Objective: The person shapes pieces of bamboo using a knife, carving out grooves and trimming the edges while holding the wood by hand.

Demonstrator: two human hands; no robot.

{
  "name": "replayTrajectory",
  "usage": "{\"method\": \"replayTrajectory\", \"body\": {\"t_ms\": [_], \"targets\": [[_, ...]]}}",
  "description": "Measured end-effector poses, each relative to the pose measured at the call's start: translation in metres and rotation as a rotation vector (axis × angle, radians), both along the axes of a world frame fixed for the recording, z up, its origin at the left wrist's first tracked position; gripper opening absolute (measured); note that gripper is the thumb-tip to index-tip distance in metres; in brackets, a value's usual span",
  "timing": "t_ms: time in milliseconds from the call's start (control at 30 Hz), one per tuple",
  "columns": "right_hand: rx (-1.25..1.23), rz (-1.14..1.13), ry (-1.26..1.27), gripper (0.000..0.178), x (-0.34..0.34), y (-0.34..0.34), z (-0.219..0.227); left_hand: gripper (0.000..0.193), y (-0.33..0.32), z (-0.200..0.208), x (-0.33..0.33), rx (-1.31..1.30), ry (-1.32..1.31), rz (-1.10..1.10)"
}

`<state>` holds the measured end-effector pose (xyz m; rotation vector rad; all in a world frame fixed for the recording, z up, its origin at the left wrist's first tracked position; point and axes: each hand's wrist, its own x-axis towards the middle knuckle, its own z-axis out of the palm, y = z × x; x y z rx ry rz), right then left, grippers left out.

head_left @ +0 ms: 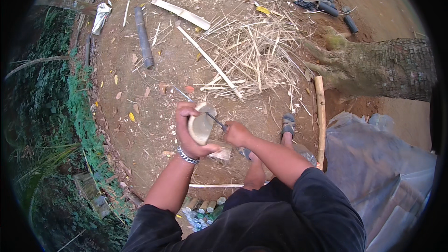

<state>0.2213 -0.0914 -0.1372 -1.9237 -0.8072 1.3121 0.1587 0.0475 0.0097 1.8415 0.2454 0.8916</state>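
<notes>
Left hand (184,129): fingers wrapping pale half-round piece (201,125) from nine o'clock; right hand (238,134), near three o'clock: fingers closed round slim dark tool (216,120).

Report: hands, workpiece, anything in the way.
Left fingers gripping pale half-round piece. Right fingers holding thin dark tool, tip at piece's face. Wood block close by, not blocking tool.

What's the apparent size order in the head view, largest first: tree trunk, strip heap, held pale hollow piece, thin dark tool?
Tree trunk and strip heap: too alike to rank.
Pale hollow piece: clearly smaller, even though nearer the camera.
Thin dark tool: smallest, judged by its visible part.
</notes>
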Motion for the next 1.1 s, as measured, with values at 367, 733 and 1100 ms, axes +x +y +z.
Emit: {"method": "replayTrajectory", "body": {"t_ms": [367,733,1100], "targets": [[0.055,0.014,-0.382,0.022,0.097,-0.040,-0.047,0.068,0.022,-0.028,0.069,0.273,0.141,-0.047],[-0.042,0.233,-0.449,0.026,0.119,-0.018,-0.012,0.021,0.125,-0.081,0.075,1.139,1.065,-0.623],[-0.081,0.192,-0.499,0.030,0.192,0.030,-0.035,0.028,0.153,-0.112,0.090,1.160,0.975,-0.381]]}}
